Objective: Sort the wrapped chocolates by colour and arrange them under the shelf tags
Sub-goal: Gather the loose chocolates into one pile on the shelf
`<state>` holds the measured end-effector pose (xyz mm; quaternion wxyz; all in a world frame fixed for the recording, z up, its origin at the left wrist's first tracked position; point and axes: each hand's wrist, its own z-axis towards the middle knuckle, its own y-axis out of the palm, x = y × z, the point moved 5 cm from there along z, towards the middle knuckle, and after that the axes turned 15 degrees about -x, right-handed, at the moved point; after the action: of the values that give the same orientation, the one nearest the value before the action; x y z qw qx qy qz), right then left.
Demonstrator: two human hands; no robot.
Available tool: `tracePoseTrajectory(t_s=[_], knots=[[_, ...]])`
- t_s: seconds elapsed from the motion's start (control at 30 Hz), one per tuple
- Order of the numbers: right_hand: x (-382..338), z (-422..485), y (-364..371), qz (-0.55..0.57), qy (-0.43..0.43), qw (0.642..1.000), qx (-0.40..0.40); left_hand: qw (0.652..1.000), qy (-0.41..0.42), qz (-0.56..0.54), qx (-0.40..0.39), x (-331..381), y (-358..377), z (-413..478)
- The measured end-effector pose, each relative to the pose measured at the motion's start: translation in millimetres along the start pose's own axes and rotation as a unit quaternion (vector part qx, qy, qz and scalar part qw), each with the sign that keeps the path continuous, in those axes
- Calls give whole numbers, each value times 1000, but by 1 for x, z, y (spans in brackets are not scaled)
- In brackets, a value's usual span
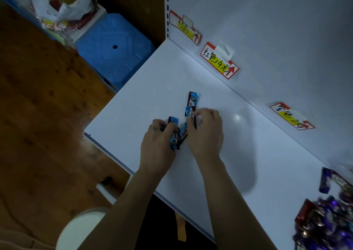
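Judging from the near edge outward, the first hazard is the loose heap of purple chocolates [324,225] crowding the near right corner of the white shelf [124,112]; a forearm reaching back for more could push pieces over the edge. Mid-shelf, the left hand [157,142] is curled round a small bunch of blue chocolates [175,139], while the right hand [207,135] pinches a single blue piece [190,113] between thumb and fingertips, just beside the bunch. Glossy wrappers slide on each other, so a slack left grip would likely let the bunch fan out and undo the sorting (the light is dim too, and blue and purple could be confused). Just beyond the pinched piece lies a laid chocolate [193,99], flat, its long side running toward the back wall [267,29]; setting the next one down hard against it may knock it askew. Farther still, the line seems to sit roughly before the middle tag [219,61], with the right tag [292,116] well apart, yet the handwriting is too unclear to confirm which colour belongs there, so the line could end up under the wrong tag. Each blue chocolate is a small oblong in shiny blue film with a dark brown band, white lettering and crimped ends
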<state>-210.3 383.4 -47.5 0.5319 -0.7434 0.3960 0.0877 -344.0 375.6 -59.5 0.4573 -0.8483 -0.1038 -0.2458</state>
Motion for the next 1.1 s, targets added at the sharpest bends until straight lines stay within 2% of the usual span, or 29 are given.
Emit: tracePoseTrajectory(t_s=[0.17, 0.33, 0.5, 0.63, 0.73, 0.83, 0.9, 1.0, 1.1], knots=[[-19, 39, 6, -14, 25, 999, -45, 1000, -6, -29, 6, -2, -6, -2], [-11, 37, 7, 9, 33, 997, -63, 994, -27, -106, 21, -13, -9, -8], [3, 7, -16, 35, -34, 997, -64, 987, -56, -146, 36, -18, -17, -9], [-11, -1, 6, -34, -113, 983, -143, 985, -47, -154, 60, -28, -30, -16], [-24, 1, 25, -97, -176, 963, -180, 979, -98, -173, 49, -46, -33, -29], [-26, -4, 40, -144, -193, 955, -175, 973, -143, -179, 42, -60, -33, -39], [-24, -11, 45, -143, -204, 956, -154, 971, -143, -187, 41, -61, -32, -39], [-21, -19, 46, -126, -187, 965, -136, 975, -128, -183, 22, -50, -29, -36], [-8, -26, 41, -24, -109, 985, -135, 977, -112, -181, 1, -41, -24, -35]])
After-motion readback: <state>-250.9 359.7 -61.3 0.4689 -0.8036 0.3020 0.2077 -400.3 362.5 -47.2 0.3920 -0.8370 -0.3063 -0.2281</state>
